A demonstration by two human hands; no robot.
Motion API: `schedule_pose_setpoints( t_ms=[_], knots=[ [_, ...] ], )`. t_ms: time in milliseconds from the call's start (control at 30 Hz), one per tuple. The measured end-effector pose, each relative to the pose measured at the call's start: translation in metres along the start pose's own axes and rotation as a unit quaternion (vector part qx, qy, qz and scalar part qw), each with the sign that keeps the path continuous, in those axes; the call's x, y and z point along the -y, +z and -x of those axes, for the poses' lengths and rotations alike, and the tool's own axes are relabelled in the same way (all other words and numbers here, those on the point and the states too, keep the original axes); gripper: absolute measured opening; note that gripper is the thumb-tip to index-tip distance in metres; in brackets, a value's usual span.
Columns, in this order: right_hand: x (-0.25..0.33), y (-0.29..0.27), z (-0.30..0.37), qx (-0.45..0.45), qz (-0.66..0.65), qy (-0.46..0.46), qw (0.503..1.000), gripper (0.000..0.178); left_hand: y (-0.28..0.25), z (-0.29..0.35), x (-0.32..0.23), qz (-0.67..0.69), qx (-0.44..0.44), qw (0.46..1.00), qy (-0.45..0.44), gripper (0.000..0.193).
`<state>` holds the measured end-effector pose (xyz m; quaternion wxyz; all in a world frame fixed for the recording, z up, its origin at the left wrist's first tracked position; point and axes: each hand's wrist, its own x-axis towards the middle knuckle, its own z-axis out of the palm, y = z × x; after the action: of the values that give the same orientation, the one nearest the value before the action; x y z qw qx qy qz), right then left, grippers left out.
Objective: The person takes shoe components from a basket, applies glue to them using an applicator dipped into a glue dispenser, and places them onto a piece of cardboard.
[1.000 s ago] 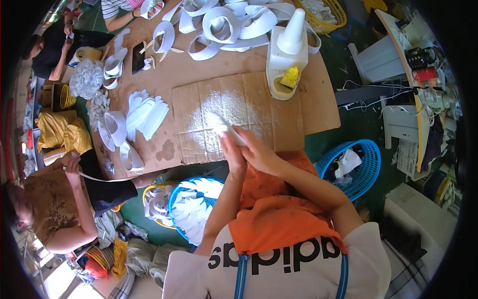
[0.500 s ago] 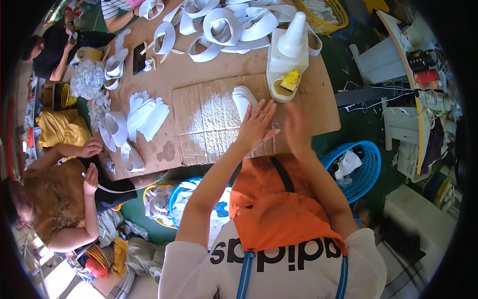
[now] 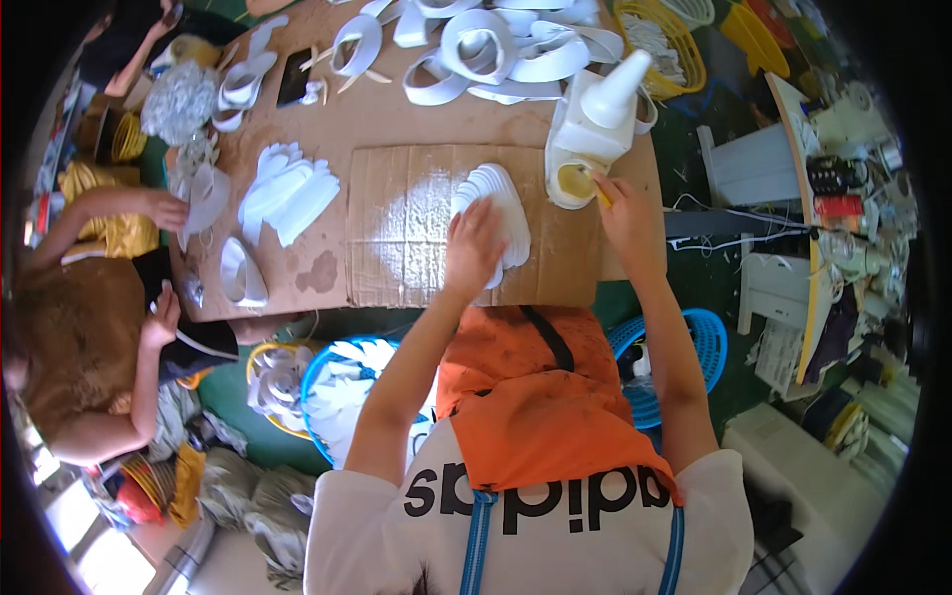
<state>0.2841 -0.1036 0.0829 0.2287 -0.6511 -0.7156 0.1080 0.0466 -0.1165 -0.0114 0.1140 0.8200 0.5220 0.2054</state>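
Observation:
On the cardboard sheet (image 3: 402,283) lies a fanned stack of white insole-shaped pieces (image 3: 508,203). My left hand (image 3: 474,246) rests on the near left part of the stack, fingers extended. At the right edge of the cardboard stands a white cut-open plastic bottle with a cone-shaped spout (image 3: 617,87). Its open near end holds a pale yellowish liquid (image 3: 575,179). Beside this opening my right hand (image 3: 629,213) pinches a yellow sponge (image 3: 602,197), mostly hidden by the fingers.
White collar-like loops (image 3: 476,50) are heaped at the table's far side. Another fanned pile of white pieces (image 3: 290,193) lies left of the cardboard. A phone (image 3: 295,77) lies farther back. Blue baskets (image 3: 706,347) stand below the near edge. A co-worker's hand (image 3: 167,210) is at the left.
The yellow sponge has left the bottle's opening and is in my right hand. The white pieces are spread out wider on the cardboard, with my left hand on them. The view has shifted.

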Motion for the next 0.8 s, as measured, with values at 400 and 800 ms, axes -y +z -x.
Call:
schedule_pose_setpoints(
  t_ms=[400, 800],
  knots=[
    [0.08, 0.097, -0.038, 0.026, -0.152, -0.171, 0.973, 0.012, -0.04, -0.021, 0.083, 0.294, -0.012, 0.926, -0.235, 0.023],
    [0.043, 0.025, 0.014, -0.006, -0.185, 0.07, 0.98, 0.021, -0.052, -0.052, 0.058, 0.002, 0.146, 0.989, -0.03, 0.037]
  ],
)
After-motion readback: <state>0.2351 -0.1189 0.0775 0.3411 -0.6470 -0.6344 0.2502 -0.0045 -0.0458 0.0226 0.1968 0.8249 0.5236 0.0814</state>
